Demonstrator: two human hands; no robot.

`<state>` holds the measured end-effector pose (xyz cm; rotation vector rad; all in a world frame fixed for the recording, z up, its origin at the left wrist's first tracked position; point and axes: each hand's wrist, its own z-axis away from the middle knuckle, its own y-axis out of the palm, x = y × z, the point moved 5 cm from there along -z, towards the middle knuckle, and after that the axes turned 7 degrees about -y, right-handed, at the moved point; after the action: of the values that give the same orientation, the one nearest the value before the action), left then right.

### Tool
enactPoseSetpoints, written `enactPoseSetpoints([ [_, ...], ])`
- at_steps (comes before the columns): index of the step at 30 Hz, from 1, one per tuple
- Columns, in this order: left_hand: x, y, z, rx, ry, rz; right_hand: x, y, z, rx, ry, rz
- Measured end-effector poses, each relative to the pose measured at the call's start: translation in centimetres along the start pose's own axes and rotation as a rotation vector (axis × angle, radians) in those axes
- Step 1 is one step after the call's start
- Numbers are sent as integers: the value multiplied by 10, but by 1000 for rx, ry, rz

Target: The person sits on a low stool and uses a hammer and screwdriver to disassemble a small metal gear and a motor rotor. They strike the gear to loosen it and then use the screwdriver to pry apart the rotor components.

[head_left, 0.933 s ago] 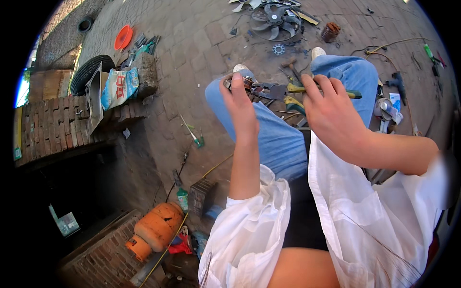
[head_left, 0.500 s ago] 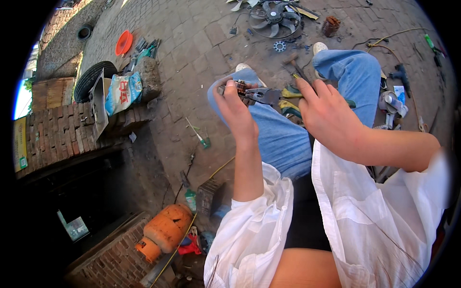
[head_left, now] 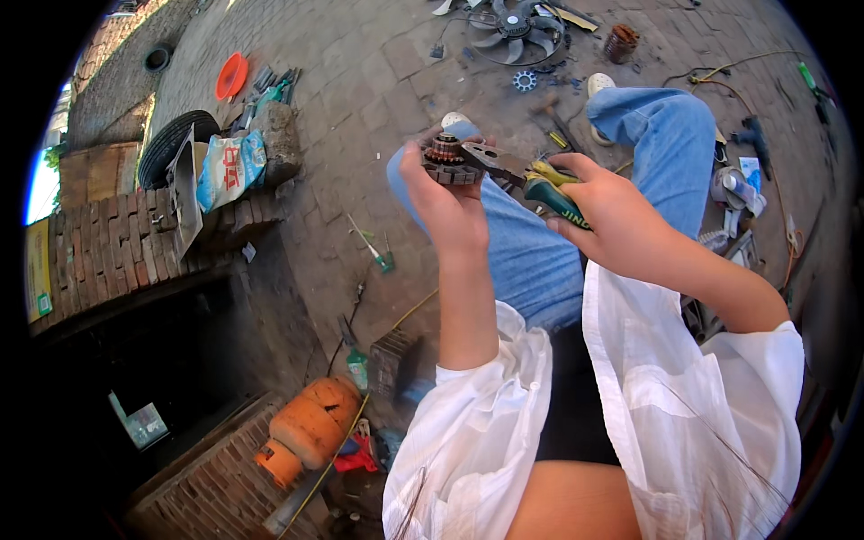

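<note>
Left hand (head_left: 457, 214) is curled around a chunky round dark-metal part with copper-coloured bands (head_left: 446, 162), so that's sitting in the fingers. Just right of that hand, the steel pliers with yellow-and-green handles (head_left: 552, 195) have their nose up at the part's edge, can't tell if they're biting. Right hand (head_left: 621, 209) is gripping the handles. Looks like the plier-work step tbh; next move probably calls for a steady left hold and a careful squeeze.

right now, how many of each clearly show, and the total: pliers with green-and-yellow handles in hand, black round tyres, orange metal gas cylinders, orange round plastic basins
Pliers with green-and-yellow handles, in the right hand: 1
Black round tyres: 2
Orange metal gas cylinder: 1
Orange round plastic basin: 1
Total: 5
</note>
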<state>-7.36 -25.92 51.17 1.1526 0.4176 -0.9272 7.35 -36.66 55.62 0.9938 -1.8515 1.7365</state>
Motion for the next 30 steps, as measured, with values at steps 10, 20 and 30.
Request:
enactPoseSetpoints([
  [10,13,1,5,163,-500,487,-12,-7,5,-62,138,-334],
  [20,16,0,8,204,-533,609,-10,-1,7,-106,131,-374],
  [30,22,-3,6,103,-524,554,-15,5,9,-36,169,-368],
])
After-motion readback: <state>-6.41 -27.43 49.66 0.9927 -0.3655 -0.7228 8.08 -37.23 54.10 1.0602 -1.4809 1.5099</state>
